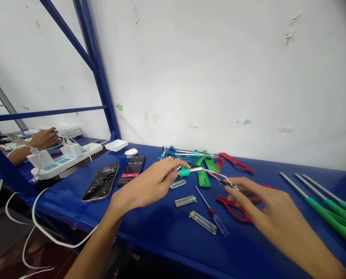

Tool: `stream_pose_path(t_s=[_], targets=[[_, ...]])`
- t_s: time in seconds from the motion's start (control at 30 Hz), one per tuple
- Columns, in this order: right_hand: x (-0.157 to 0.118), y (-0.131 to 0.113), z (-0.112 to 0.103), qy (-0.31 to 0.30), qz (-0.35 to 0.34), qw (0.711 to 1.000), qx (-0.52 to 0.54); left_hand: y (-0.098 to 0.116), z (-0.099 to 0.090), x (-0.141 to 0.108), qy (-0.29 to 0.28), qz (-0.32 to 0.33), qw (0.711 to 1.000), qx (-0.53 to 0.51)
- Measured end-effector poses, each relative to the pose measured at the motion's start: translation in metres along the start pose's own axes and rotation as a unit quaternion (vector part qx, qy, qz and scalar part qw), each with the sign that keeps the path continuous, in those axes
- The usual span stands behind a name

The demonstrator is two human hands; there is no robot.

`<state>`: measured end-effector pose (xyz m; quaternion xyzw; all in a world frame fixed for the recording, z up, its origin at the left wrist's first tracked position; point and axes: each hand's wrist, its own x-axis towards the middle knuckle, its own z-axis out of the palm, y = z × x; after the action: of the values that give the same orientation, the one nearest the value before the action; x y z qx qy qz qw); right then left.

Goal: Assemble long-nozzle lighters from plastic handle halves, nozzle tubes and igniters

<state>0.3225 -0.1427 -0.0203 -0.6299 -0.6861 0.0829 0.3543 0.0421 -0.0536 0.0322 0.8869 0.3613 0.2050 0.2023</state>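
Note:
My left hand (pixel 152 182) pinches a short metal tube (pixel 196 169) by its teal collar (pixel 185 173). A white cord (pixel 216 173) runs from the tube's end to a small black piece (pixel 227 183), which the fingertips of my right hand (pixel 257 197) grip. Below the hands lie a screwdriver (pixel 215 217) with a clear handle and red collar, and clear plastic cases (pixel 203 223). Partly hidden by my right hand, a red plastic handle (pixel 233 209) rests on the table.
Behind my hands is a pile of blue, teal, green and red parts (pixel 202 155). Green-handled rods (pixel 321 209) lie at right. Two phones (pixel 100 184), a white case (pixel 131 151) and a power strip (pixel 71 159) are at left. Another person's hand (pixel 45 138) shows beyond the blue frame (pixel 98 85).

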Motion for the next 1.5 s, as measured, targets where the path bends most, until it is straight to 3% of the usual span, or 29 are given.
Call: stream_pose_path(t_s=[0.27, 0.5, 0.7, 0.83, 1.0, 1.2, 1.37, 1.5], targets=[[0.003, -0.006, 0.015, 0.024, -0.039, 0.999, -0.008, -0.004, 0.002, 0.006, -0.029, 0.013, 0.999, 0.018], [0.001, -0.006, 0.03, -0.003, -0.011, 0.999, -0.045, -0.005, -0.011, 0.002, 0.035, -0.033, 0.999, -0.003], [0.027, -0.03, 0.058, -0.08, -0.184, 0.968, -0.15, -0.011, -0.016, 0.003, 0.106, -0.034, 0.994, 0.002], [0.06, -0.048, 0.071, -0.124, -0.237, 0.948, -0.174, -0.014, -0.014, 0.007, 0.142, -0.017, 0.989, 0.029], [0.082, -0.048, 0.076, -0.156, -0.268, 0.927, -0.211, -0.017, -0.013, 0.006, 0.161, -0.02, 0.985, 0.056], [0.079, -0.055, 0.077, -0.147, -0.265, 0.927, -0.22, -0.018, -0.011, 0.006, 0.166, -0.024, 0.984, 0.057], [0.078, -0.071, 0.094, -0.183, -0.284, 0.924, -0.178, -0.016, -0.01, 0.006, 0.166, -0.019, 0.984, 0.057], [0.081, -0.069, 0.105, -0.2, -0.288, 0.923, -0.16, -0.015, -0.011, 0.007, 0.164, -0.018, 0.985, 0.058]])
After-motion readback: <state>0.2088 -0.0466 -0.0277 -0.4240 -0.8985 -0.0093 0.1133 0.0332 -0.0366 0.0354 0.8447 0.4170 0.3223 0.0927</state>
